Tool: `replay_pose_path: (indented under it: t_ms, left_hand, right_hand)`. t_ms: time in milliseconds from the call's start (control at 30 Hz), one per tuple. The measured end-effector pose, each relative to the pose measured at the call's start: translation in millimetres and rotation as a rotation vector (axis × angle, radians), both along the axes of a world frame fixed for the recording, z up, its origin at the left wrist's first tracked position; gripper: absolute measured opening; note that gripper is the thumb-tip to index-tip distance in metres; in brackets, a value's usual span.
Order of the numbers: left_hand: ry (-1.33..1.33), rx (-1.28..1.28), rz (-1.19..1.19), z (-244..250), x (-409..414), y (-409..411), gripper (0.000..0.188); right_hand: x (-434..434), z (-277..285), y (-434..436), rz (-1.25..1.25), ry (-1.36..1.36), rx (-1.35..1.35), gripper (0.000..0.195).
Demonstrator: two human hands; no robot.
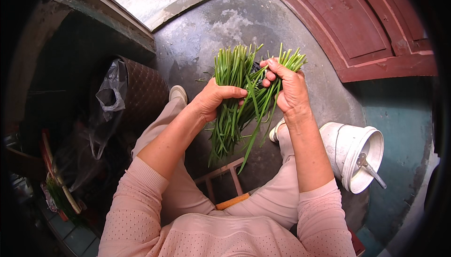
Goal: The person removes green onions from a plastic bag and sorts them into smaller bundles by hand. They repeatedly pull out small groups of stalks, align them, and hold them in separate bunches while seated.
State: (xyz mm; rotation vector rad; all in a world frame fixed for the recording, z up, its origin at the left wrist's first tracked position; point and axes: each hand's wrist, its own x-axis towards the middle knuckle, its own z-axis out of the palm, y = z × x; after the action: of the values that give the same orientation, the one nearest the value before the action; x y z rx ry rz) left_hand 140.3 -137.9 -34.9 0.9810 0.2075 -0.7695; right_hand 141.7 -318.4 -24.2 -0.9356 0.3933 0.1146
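My left hand [220, 98] is wrapped around a thick bunch of green chives [230, 68], its thumb across the front. The cut stem ends point up and away from me, and the leaves hang down towards my lap. A smaller bunch of chives [291, 59] is gripped in my right hand [287, 80], with thumb and forefinger pinched at its stems. Long leaves from this bunch trail down and left, crossing those of the larger one. Some black plastic [257, 68] shows between the two bunches, mostly hidden behind them.
To the right stands a white bucket [333, 144] with a metal-handled tool [370, 169] in its mouth. A brown quilted bin [144, 84] with a clear plastic bag [114, 95] is at left. A red wooden door [338, 21] is ahead right; a wooden stool frame [238, 177] shows between my legs.
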Motion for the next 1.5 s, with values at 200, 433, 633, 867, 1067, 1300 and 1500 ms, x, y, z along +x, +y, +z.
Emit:
replay_pose_path:
  t_ms: [200,433,633,867,1067,1300,1500]
  left_hand:
    - [-0.013,-0.003,-0.011,-3,0,-1,0.027]
    - [-0.038,-0.005,-0.026,-4,0,0,0.028]
    - [0.004,0.023,-0.018,2,-1,-1,0.025]
    - [0.027,0.091,0.057,-9,4,19,0.020]
    - [0.089,0.246,0.255,-10,14,39,0.018]
    - [0.100,0.226,0.198,-8,16,43,0.018]
    - [0.030,0.098,0.091,-8,9,23,0.019]
  right_hand:
    - [4,2,-16,-0.121,0.039,0.053,0.013]
    - [-10,6,0,0.128,0.001,-0.028,0.019]
    - [-3,5,-11,-0.003,-0.060,-0.173,0.013]
    - [10,13,-62,-0.325,-0.091,-0.201,0.007]
    - [9,8,-90,-0.464,-0.138,-0.234,0.011]
    - [4,13,-77,-0.398,-0.159,-0.195,0.014]
    - [5,19,-62,-0.268,-0.202,-0.146,0.017]
